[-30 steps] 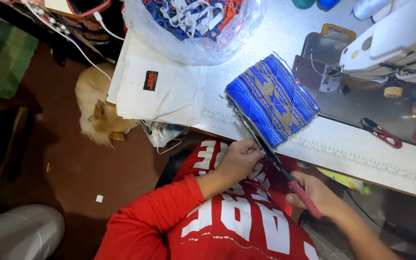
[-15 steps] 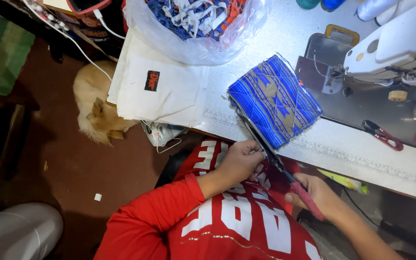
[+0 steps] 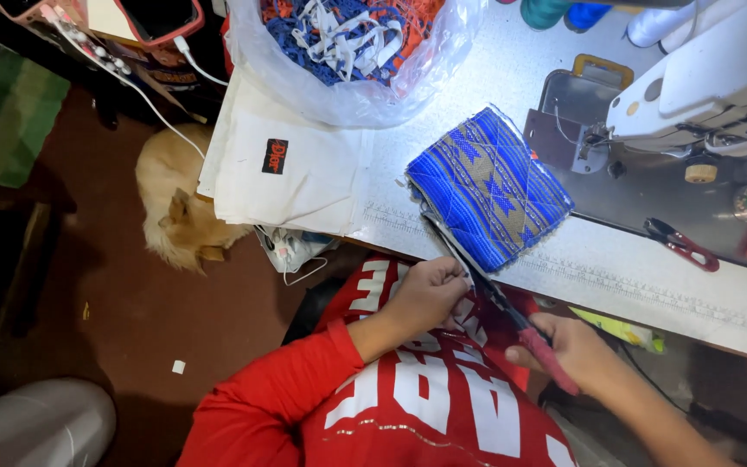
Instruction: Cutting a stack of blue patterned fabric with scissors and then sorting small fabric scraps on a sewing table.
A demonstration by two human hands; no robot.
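the right hand (image 3: pixel 577 350) is clenched round the red handle of a pair of scissors (image 3: pixel 486 290), whose blades reach up to the edge of the folded blue patterned fabric (image 3: pixel 488 186). the left hand (image 3: pixel 430 294) pinches the fabric's near edge beside the blades. the fabric lies on the grey worktop (image 3: pixel 650 268), just beside a white sewing machine (image 3: pixel 711 78).

Head view: bright tabletop, dim floor, mild wide-angle bend.
Light falls from above onto the table (image 3: pixel 650 268), which shows pale and faintly glary; the sewing machine (image 3: pixel 719 78) is near washed out at upper right. The plastic bag (image 3: pixel 347 95) carries small highlights. The floor (image 3: pixel 114 294) and left edge lie in deep shadow, detail lost. The cat (image 3: pixel 179 207) is softly lit. Focus is fair at centre; the scissors (image 3: pixel 494 294) and both hands are slightly soft. Straight lines bow toward the corners.
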